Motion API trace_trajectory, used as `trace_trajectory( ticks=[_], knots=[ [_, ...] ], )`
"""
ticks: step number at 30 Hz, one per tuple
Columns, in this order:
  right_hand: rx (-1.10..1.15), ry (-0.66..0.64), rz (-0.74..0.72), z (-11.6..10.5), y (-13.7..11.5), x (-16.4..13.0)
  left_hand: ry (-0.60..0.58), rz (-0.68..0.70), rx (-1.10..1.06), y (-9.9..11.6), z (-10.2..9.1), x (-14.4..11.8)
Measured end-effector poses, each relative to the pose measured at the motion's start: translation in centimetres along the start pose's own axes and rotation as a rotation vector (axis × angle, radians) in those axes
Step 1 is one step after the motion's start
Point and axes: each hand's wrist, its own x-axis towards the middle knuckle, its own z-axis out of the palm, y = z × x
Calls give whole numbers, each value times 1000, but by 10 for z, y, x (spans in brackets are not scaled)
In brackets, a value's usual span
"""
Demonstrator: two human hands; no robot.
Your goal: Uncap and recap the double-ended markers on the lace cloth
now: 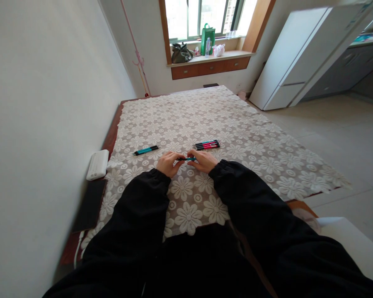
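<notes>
Both hands meet over the near part of the table, holding one teal and black pen (189,159) level between them. My left hand (170,163) pinches its black end, and my right hand (203,160) pinches the teal end. Just beyond my right hand lies a small row of pens (207,145), in pink, black and teal. To the left of my left hand, teal pens with black ends (146,150) rest side by side on the cloth. My fingertips partly cover the held pen.
A flower-patterned lace tablecloth (182,188) covers the table. Along the left edge, by the wall, sit a white power bank-like box (98,164), a dark flat tablet-like object (90,205) and a white cable (78,248). A white fridge (294,58) stands at the back right.
</notes>
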Motion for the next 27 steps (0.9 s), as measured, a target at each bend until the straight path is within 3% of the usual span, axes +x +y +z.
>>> trace_trajectory(
  ticks=[18, 21, 27],
  knots=[
    [-19, 31, 21, -1, -1, 1, -38, -159, 106, 1, -2, 3],
    [-31, 26, 15, -1, 0, 0, -59, -131, 108, -1, -2, 3],
    [-54, 21, 15, -3, -2, 0, 35, -105, 61, 1, -1, 2]
  ],
)
